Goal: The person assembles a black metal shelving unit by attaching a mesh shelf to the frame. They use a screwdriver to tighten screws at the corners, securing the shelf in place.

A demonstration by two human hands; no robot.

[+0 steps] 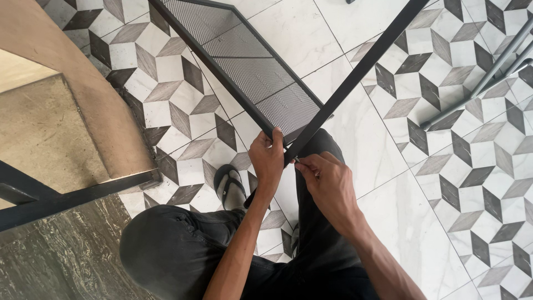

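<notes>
Shelf (252, 72) corner rests on knee, left hand (267, 158) gripping it against bar (355, 75). Right hand (328, 180) pinches small fastener at joint; keep parts aligned, hold steady.

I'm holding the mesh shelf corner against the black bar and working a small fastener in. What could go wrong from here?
1. The left hand alone steadies the mesh shelf corner; the long panel juts out unsupported and could twist out of line.
2. The right hand pinches something tiny at the black bar; dropped, it may vanish on the patterned tile floor.
3. The sandalled foot sits right under the joint.
</notes>
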